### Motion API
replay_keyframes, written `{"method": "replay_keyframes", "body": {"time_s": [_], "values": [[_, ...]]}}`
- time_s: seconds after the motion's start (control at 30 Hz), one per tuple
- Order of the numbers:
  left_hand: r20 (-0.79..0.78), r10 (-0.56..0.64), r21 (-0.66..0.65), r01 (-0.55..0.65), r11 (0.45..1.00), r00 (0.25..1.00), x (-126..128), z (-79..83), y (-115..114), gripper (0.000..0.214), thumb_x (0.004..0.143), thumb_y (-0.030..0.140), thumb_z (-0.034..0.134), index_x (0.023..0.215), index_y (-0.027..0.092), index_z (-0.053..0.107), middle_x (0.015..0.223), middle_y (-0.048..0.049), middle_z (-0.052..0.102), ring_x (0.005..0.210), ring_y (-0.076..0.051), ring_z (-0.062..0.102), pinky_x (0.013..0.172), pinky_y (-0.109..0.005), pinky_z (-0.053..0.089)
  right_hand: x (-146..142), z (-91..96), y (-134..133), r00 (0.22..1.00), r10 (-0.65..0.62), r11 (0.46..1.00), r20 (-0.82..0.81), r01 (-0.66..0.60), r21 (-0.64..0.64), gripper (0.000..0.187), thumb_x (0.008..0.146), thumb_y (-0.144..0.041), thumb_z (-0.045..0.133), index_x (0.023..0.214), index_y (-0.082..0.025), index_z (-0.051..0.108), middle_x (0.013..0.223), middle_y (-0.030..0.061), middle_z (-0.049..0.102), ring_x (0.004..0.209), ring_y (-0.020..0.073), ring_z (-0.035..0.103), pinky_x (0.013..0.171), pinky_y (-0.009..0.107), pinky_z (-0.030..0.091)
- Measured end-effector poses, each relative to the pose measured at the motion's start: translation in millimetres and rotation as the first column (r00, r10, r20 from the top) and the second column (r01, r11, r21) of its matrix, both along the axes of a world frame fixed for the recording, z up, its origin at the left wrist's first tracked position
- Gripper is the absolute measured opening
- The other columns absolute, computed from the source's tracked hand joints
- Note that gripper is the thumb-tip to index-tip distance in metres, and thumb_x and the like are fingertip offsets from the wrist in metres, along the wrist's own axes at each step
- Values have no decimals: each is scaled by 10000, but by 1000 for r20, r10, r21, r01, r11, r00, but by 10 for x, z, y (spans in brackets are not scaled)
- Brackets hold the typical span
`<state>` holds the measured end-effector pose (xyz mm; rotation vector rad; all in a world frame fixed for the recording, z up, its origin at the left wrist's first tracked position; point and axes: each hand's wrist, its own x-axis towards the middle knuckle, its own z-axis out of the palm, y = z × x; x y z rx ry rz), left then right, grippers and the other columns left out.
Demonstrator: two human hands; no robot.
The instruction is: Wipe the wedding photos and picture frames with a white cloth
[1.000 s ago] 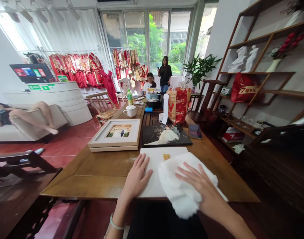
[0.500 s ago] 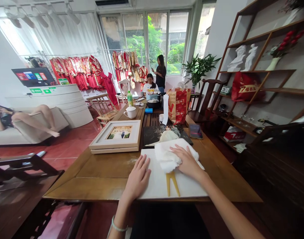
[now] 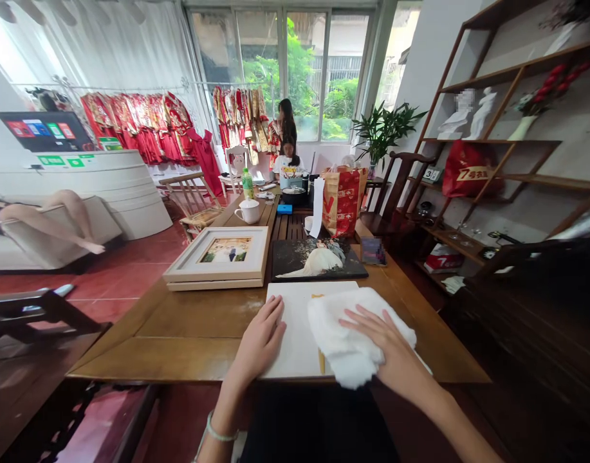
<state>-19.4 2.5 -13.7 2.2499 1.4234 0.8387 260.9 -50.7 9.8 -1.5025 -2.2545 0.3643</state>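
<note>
White cloth (image 3: 340, 331) lies bunched on the right part of a white board (image 3: 292, 337), at the near edge of a wooden table (image 3: 179, 354).

Head view: The right hand (image 3: 388, 350) rests palm down on the cloth, fingers spread and extended, its forearm entering from the lower right. Whether the fingers grip any fold cannot be told. The left hand (image 3: 262, 341) lies flat along the board's left edge, fingers nearly together, thumb angled away; its wrist carries a pale bracelet (image 3: 220, 433). A yellow figure (image 3: 322, 362) on the board is mostly covered by the cloth.

Containers: a red-and-brown paper bag (image 3: 343, 202) stands upright beyond a dark picture panel (image 3: 287, 260); its contents are unclear. A white mug (image 3: 249, 211) carries its lid, which conceals the interior. Farther back, slender items stand in a blue container (image 3: 291, 183), just behind a dark pot (image 3: 293, 199) with indistinct pale contents. On the shelf unit, a pale vase (image 3: 522, 128) holds red-berried stems.
</note>
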Motion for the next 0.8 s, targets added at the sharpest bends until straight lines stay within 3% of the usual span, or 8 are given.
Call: {"method": "replay_keyframes", "body": {"time_s": [0.13,0.23,0.4,0.57,0.67,0.8], "values": [[2,-11,16,11,1000,1000,-7,4,6,433,909,272,400,1317,158,494,1434,-116,434,1352,-253,357,1111,-457,305,-88,27,524,995,-98,995,-2,98,-3,692,624,-56,447,1280,-258,533,1407,58,461,1346,268,320,1074,619,89],[5,-18,10,17,1000,1000,-12,-2,40,436,891,250,420,1308,149,496,1422,-128,446,1345,-257,366,1112,-474,298,-246,62,667,996,-90,996,4,90,-5,690,619,-51,441,1270,-258,541,1402,62,468,1346,269,315,1060,642,60],[30,17,5,-18,1000,999,23,-45,88,460,846,161,429,1302,152,490,1408,-125,464,1331,-250,386,1106,-479,307,-392,24,265,999,25,999,36,-27,41,706,654,-79,464,1325,-297,480,1436,33,425,1365,262,277,1081,615,8],[10,51,44,-52,998,999,81,-41,35,443,897,216,383,1326,148,468,1420,-117,451,1352,-239,354,1118,-461,292,-238,0,-247,985,166,985,54,-168,47,605,801,-198,491,1381,-337,392,1443,14,415,1368,250,275,1110,572,19],[10,48,25,-48,999,999,84,-23,9,443,904,226,377,1328,140,469,1432,-113,438,1364,-236,335,1120,-451,293,-108,10,-205,994,104,994,29,-105,19,555,812,-236,507,1353,-338,436,1419,20,451,1349,252,316,1114,561,54],[19,49,23,-50,999,999,65,-35,10,440,909,236,373,1324,130,477,1435,-119,433,1366,-239,333,1114,-451,303,-112,38,264,1000,13,1000,-12,-14,-20,617,703,-102,473,1278,-319,529,1396,20,480,1337,246,335,1102,571,71]]}}
